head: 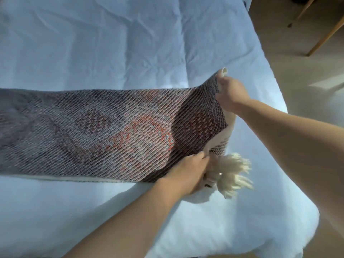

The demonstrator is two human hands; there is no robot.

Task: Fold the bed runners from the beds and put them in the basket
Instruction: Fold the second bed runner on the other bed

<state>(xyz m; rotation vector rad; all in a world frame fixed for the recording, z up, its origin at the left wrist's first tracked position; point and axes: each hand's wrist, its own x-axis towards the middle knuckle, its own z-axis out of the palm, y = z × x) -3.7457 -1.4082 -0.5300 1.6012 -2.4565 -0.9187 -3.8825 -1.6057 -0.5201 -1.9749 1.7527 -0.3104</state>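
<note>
Head view, bed runner (96,131) lengthwise left-right, hands gripping right end

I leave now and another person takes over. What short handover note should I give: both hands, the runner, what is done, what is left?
Left hand grips the near corner of the bed runner, by its fringe.
Right hand grips the far corner, raised off the bed.
The rest of the runner lies flat across the bed.
Done: one end lifted.
Left: all folding, then the basket, which is not in view.
</note>
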